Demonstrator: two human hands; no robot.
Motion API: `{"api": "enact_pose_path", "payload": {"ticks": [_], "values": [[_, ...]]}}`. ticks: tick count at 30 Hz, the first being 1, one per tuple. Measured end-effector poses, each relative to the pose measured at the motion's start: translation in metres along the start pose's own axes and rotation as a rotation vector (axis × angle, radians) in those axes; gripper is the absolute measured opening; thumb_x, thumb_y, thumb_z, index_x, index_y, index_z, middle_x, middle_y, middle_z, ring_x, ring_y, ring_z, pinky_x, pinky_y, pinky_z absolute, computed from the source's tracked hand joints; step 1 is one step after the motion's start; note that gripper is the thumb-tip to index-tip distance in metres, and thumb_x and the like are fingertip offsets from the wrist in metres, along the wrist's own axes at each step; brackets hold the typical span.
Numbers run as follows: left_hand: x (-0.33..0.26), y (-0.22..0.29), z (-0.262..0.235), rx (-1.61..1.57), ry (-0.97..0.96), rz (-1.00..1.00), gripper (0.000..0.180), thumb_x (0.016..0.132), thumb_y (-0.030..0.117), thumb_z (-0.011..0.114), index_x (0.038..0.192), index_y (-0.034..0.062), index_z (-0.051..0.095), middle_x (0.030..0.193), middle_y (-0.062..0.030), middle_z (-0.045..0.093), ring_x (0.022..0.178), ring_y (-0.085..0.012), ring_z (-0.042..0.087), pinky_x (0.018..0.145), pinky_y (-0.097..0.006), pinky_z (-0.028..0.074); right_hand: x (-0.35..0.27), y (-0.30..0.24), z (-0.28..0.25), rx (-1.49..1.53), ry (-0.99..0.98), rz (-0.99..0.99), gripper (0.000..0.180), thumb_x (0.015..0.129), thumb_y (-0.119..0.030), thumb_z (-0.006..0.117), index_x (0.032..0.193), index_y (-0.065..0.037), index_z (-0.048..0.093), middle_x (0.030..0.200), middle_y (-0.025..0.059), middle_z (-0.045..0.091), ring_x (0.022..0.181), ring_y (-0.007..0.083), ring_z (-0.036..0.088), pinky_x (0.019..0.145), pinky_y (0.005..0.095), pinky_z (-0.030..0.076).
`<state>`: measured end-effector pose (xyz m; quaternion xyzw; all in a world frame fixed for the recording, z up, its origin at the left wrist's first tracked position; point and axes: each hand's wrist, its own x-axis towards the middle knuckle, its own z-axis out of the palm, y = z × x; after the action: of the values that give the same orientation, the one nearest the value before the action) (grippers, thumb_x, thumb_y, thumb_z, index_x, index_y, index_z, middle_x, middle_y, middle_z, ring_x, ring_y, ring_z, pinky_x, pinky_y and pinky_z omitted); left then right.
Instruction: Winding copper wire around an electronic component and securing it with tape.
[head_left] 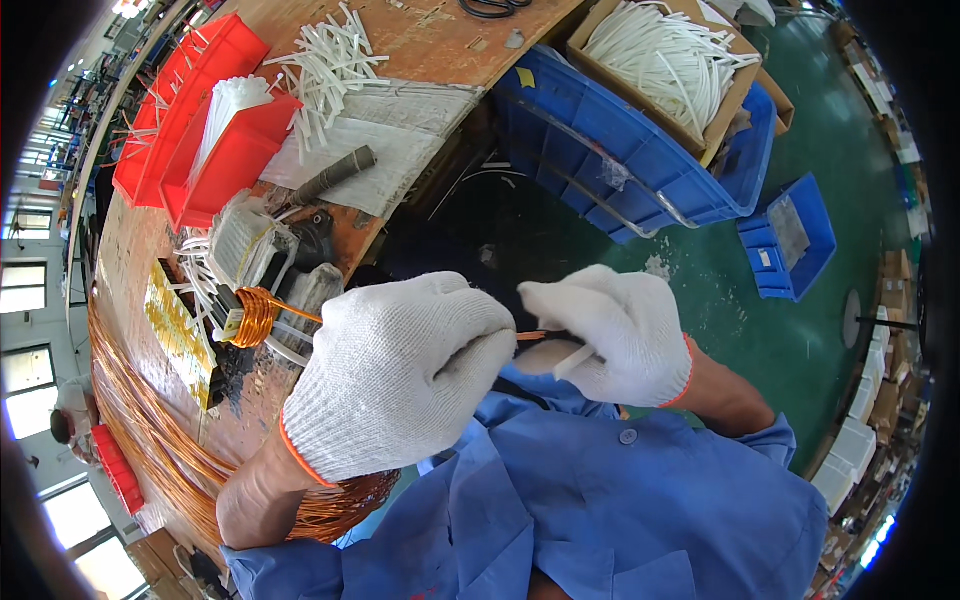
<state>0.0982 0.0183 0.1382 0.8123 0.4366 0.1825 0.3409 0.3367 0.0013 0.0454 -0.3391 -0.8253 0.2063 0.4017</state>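
White knit gloves with orange cuffs cover both my hands. My left hand (400, 370) is closed around copper wire, and a short copper end (530, 336) sticks out past its thumb side. Behind that hand the wire runs back to a wound copper coil (258, 318) at the bench edge. My right hand (630, 335) is close by on the right, fingers curled, with a short white tube (573, 362) held in it. Its fingertips are slightly blurred, and I cannot tell whether they touch the copper end.
Red bins (235, 150) and a pile of white tubes (330, 70) stand on the wooden bench (430, 35). A large bundle of copper wire (150, 420) lies on the left. A blue crate (620, 160) carries a carton of white tubes (670, 60); a smaller blue bin (790, 240) is on the green floor.
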Motion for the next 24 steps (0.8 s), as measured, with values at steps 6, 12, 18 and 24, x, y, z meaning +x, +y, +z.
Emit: {"api": "enact_pose_path", "payload": {"ticks": [6, 12, 18, 24], "values": [[-0.002, -0.002, 0.001, -0.098, 0.016, -0.019, 0.009, 0.093, 0.004, 0.078, 0.098, 0.0002, 0.083, 0.08, -0.0113, 0.072, 0.068, -0.022, 0.069, 0.061, -0.035, 0.051, -0.002, 0.006, 0.004, 0.026, 0.002, -0.086, 0.041, 0.084, -0.023, 0.093, 0.121, -0.015, 0.076, 0.085, 0.0073, 0.073, 0.064, 0.029, 0.072, 0.052, 0.0396, 0.054], [-0.003, 0.002, -0.002, -0.11, 0.02, -0.055, 0.009, 0.093, 0.004, 0.079, 0.099, -0.0007, 0.084, 0.079, -0.0094, 0.071, 0.065, -0.0166, 0.065, 0.058, -0.031, 0.046, -0.006, -0.002, -0.02, 0.144, 0.008, 0.073, 0.051, 0.083, -0.022, 0.093, 0.13, -0.012, 0.076, 0.089, 0.0093, 0.071, 0.065, 0.0288, 0.07, 0.056, 0.04, 0.055], [-0.003, 0.003, 0.0, -0.137, 0.018, -0.079, 0.011, 0.094, 0.004, 0.08, 0.102, -0.0002, 0.086, 0.079, -0.0072, 0.072, 0.065, -0.0118, 0.064, 0.057, -0.029, 0.045, -0.01, -0.005, -0.02, 0.009, -0.049, 0.082, 0.059, 0.084, -0.023, 0.093, 0.139, -0.012, 0.074, 0.093, 0.0091, 0.071, 0.068, 0.0279, 0.07, 0.058, 0.0396, 0.055], [-0.002, 0.004, -0.001, -0.131, -0.011, -0.103, 0.012, 0.094, 0.003, 0.08, 0.105, -0.0015, 0.086, 0.081, -0.0073, 0.074, 0.067, -0.011, 0.066, 0.058, -0.028, 0.046, -0.007, -0.005, -0.017, -0.084, -0.084, 0.112, 0.051, 0.089, -0.026, 0.089, 0.136, -0.013, 0.075, 0.089, 0.0064, 0.068, 0.072, 0.0256, 0.071, 0.057, 0.0382, 0.053]]}}
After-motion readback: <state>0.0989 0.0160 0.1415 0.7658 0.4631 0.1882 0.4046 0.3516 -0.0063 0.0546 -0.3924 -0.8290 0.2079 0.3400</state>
